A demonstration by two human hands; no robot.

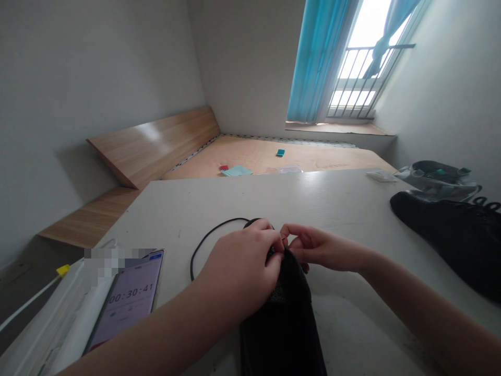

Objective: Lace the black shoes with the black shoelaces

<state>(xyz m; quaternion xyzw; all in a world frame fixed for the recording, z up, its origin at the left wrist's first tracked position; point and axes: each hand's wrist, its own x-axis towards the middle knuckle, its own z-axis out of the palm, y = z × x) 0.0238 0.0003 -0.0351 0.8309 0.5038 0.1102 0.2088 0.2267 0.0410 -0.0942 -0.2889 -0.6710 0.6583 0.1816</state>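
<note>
A black shoe [284, 324] lies on the white table [332, 203] right in front of me, its toe end pointing away. My left hand [240, 269] is curled over the top of the shoe and grips it near the lace holes. My right hand [313, 245] pinches something small at the same spot, probably the lace end, fingertips meeting the left hand's. A black shoelace [207, 237] loops out to the left of the hands over the table.
A phone [127, 300] showing a timer 00:30:41 lies at the left front. A second black shoe [450, 235] lies at the right, with a grey bag [438, 175] behind it. Beyond the table is a wooden bed frame [270, 156] and a window with blue curtains [317, 57].
</note>
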